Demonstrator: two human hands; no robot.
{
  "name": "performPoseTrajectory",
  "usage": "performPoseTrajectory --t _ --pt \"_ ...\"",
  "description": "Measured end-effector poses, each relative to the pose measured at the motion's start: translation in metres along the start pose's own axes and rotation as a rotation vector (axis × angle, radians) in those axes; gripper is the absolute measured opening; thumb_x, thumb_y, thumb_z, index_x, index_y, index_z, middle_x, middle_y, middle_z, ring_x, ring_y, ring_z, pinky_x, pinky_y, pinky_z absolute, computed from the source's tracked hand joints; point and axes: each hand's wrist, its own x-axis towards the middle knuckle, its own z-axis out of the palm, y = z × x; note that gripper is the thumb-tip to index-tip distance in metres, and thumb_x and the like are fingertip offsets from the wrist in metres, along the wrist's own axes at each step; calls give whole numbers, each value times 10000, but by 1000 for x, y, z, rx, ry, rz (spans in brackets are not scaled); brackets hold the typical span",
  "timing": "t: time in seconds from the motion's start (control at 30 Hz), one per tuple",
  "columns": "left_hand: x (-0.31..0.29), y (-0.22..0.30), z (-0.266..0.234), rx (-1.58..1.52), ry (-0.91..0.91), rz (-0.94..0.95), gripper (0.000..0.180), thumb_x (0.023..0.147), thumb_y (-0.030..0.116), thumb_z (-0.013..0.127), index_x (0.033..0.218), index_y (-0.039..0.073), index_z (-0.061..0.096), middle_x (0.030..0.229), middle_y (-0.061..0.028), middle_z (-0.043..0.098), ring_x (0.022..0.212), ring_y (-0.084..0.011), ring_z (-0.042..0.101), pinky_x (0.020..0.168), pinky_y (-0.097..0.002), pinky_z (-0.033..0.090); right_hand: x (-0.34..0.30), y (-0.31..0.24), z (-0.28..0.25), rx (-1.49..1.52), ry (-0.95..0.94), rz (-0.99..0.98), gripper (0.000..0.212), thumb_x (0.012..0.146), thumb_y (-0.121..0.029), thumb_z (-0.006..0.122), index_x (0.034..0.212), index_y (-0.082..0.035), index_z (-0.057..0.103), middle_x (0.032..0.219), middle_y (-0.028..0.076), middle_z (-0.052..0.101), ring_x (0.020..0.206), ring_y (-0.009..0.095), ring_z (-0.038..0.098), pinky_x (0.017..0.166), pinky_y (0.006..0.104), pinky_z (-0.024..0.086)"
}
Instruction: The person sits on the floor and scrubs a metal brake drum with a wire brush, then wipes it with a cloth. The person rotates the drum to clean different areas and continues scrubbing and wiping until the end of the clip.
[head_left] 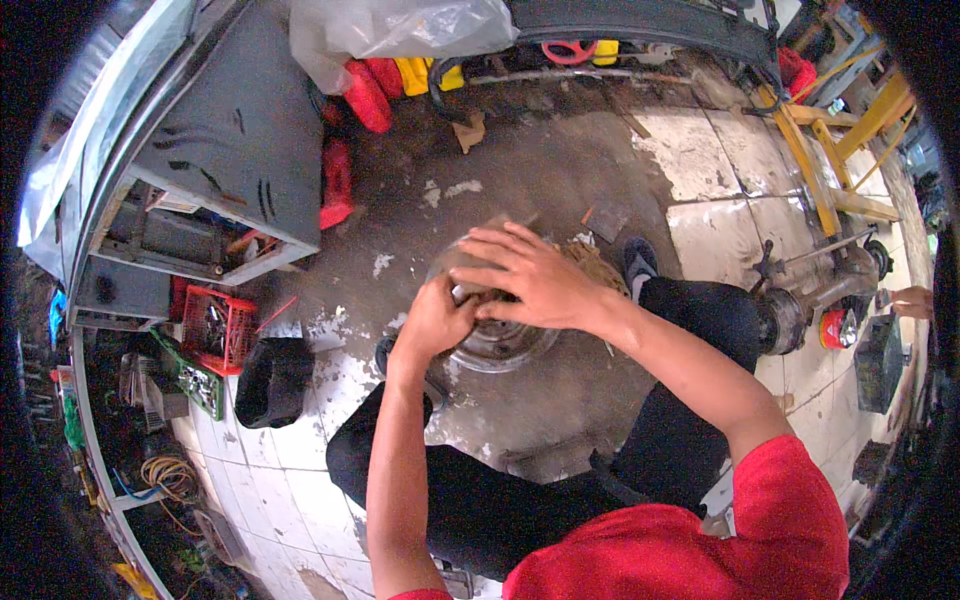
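Round metal part (500, 353), 1: centre of frame. Left hand (438, 318), curled, and right hand (535, 285), fingers extended, over it; any pinch, cannot tell. Red plastic crate (239, 338), 1: left of frame.

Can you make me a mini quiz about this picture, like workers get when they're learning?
1. True or false: the red crate is to the left of the left hand.
2. Choose one. The metal part by the right hand is: A) square, B) round, C) star-shaped.
3. Fill in: the person's shirt is ____.

Key: 1 true; 2 B; 3 red.
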Motion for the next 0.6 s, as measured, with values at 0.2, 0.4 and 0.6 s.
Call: performPoseTrajectory --t 0.2,0.4,0.6 --pt "3 7 -1 -26 89 54 468 882 278 665 1247 -10 612 1182 -287 633 1145 -451 587 963 -454 474 -4 9 4 3 137 303 650 907 -420 629 1450 -115 444 1508 185 385 1412 384 327 1159 524 268" --pt "-3 10 -5 -27 77 -8 438 844 208 660 1218 -14 614 1091 -281 661 1043 -410 649 885 -450 510 -5 -4 -1 -53 34 78 682 898 -458 620 1471 -144 426 1513 194 380 1426 383 311 1169 520 245" --pt "-2 32 -10 -5 80 53 458 874 242 654 1256 -6 605 1173 -285 638 1137 -446 594 954 -453 478 -3 6 -1 -10 61 391 814 899 -524 605 1438 47 391 1538 220 333 1448 370 275 1180 487 231"
